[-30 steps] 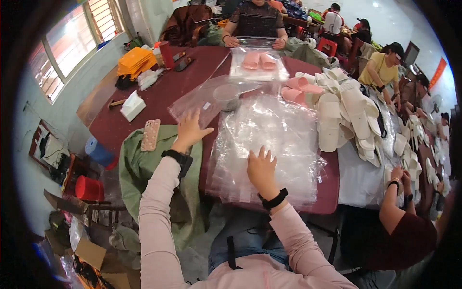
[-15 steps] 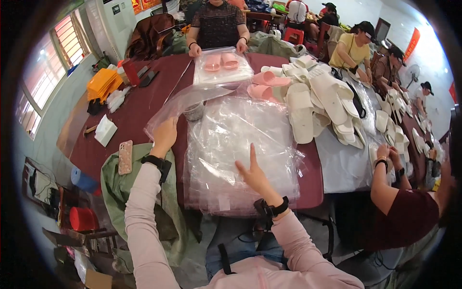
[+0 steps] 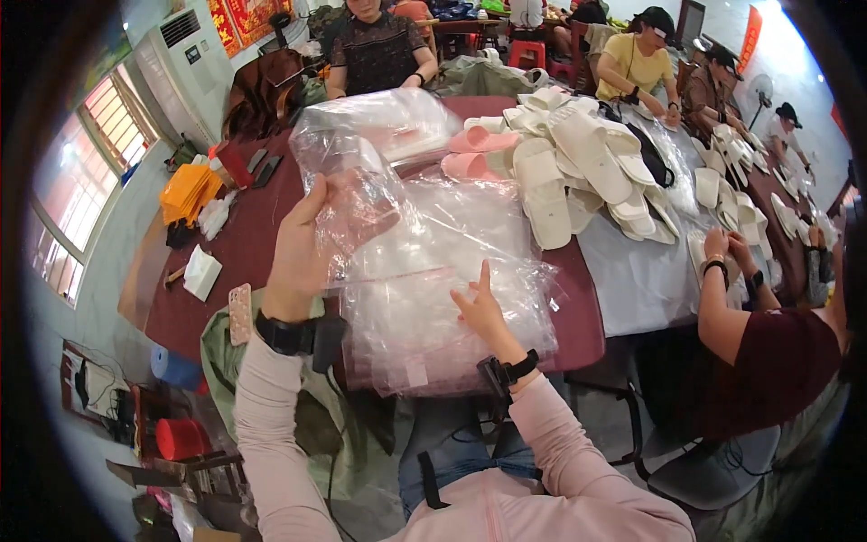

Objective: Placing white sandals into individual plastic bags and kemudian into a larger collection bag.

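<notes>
- Holding: left hand (image 3: 302, 248), left of centre in the frame, closed on the near-left edge of a clear plastic bag (image 3: 361, 185); gripped by its edge, it seems, so that the limp film can spread away from the fingers.
- Right hand (image 3: 483, 316), centre of the frame: no object in its grasp, index finger extended, thumb apart; over the bag stack, perhaps to steady slippery film. Whether it presses or hovers, I cannot tell from here.
- Bag stack (image 3: 406, 330), centre: clear, laid flat and overlapping at the near table edge, presumably for easy reach by both hands.
- Pink slippers (image 3: 468, 166), upper centre, beside white slippers (image 3: 544, 203) heaped right of centre; apparently kept off the stack to leave its top accessible.
- Table (image 3: 262, 212), dark red, beneath all these.
- Orange packets (image 3: 188, 191), white box (image 3: 201, 275), left of the frame: set aside, probably to spare working room.
- Phone (image 3: 239, 314), left, on green cloth (image 3: 221, 357), perhaps for cushioning.
</notes>
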Available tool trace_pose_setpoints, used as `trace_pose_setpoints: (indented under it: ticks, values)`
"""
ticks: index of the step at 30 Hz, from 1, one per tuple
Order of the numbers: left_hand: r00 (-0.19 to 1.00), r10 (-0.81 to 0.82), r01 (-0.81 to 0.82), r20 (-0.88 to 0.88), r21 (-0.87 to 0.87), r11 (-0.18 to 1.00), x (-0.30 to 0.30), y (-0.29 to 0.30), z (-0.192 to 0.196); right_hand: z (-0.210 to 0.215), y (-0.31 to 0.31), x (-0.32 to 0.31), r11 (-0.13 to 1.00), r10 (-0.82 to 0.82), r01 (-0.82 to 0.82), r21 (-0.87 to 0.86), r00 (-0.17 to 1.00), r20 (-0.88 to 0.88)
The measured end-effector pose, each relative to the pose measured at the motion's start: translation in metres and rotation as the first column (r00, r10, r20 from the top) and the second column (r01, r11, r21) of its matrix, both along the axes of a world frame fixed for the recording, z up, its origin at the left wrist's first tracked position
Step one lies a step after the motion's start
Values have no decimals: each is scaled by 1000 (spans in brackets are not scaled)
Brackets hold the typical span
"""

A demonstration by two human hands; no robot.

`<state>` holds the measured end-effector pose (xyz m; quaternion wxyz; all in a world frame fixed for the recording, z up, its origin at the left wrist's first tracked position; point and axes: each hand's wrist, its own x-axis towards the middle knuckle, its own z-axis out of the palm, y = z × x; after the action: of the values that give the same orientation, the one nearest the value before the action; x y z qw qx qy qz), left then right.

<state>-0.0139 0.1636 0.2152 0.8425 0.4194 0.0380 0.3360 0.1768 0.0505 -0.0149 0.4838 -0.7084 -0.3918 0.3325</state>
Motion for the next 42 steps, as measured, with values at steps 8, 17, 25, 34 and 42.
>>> trace_pose_setpoints:
  ticks: [8, 17, 25, 34, 42]
  values:
    - [955, 154, -156, -252, 13, 988, 20, -28, -92, -1, -6, 5, 997, -66, 60, -41, 980, -188]
    - [593, 334, -427, -732, 66, 902, -4, -45, -190, -20, -12, 21, 986, 14, 48, 157, 927, -375]
    - [392, 501, -409, -771, 342, 846, 4, -47, -197, 31, -44, 21, 835, -132, 529, 150, 457, -880]
    - [203, 734, -77, -648, 737, 671, 2, -40, -215, 46, -41, 9, 790, -324, 290, 540, 945, -33]
    - [104, 978, 246, 179, 948, -200, -12, -28, -256, 51, -36, -24, 984, 112, -147, 101, 949, 295]
